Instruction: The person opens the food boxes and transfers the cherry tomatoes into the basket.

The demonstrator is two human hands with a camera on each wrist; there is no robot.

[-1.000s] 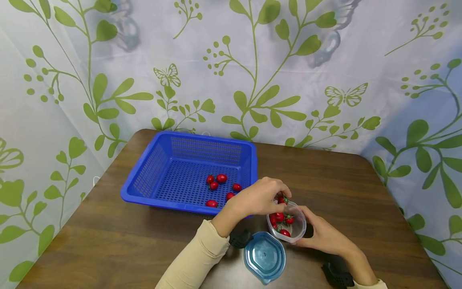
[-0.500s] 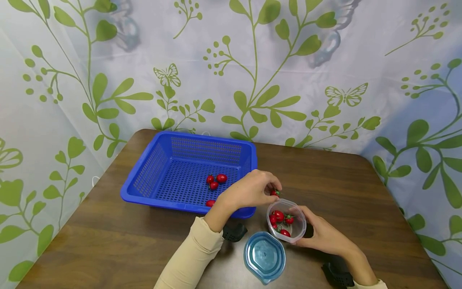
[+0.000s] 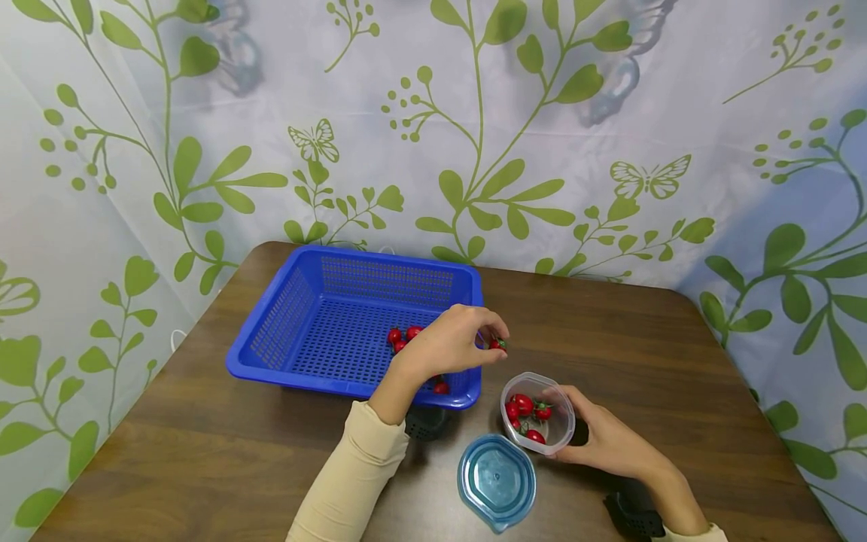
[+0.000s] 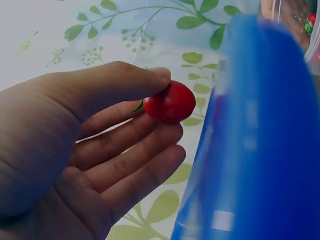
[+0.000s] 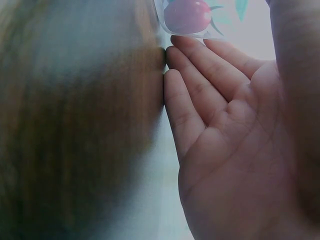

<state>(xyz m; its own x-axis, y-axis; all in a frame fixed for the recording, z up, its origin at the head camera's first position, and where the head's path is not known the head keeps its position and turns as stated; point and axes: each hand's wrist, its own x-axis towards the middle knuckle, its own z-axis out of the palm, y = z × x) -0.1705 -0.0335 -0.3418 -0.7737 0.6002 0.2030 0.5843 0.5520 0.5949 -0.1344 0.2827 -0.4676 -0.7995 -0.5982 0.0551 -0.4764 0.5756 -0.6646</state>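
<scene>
My left hand [image 3: 447,342] pinches a small cherry tomato [image 4: 170,102] between thumb and fingertips, close to the right rim of the blue basket [image 3: 379,256]. In the left wrist view the tomato's green stem points toward the palm, and the other fingers extend beneath it. With thumb and fingers around its right side, my right hand [image 3: 606,440] holds a clear plastic container [image 3: 558,425] on the table. Several cherry tomatoes [image 3: 521,404] lie in the container. More cherry tomatoes [image 3: 395,336] lie in the basket, some hidden behind my left hand and forearm.
A blue-tinted lid [image 3: 497,482] lies on the wooden table [image 3: 169,452] in front of the container. Behind the table hangs a curtain [image 3: 406,150] printed with green leaves. Black wrist cameras sit under both wrists.
My left hand has moved left and away from the container with the cherry tomato, over to the basket's right rim. My right hand and the container have stayed in place.
</scene>
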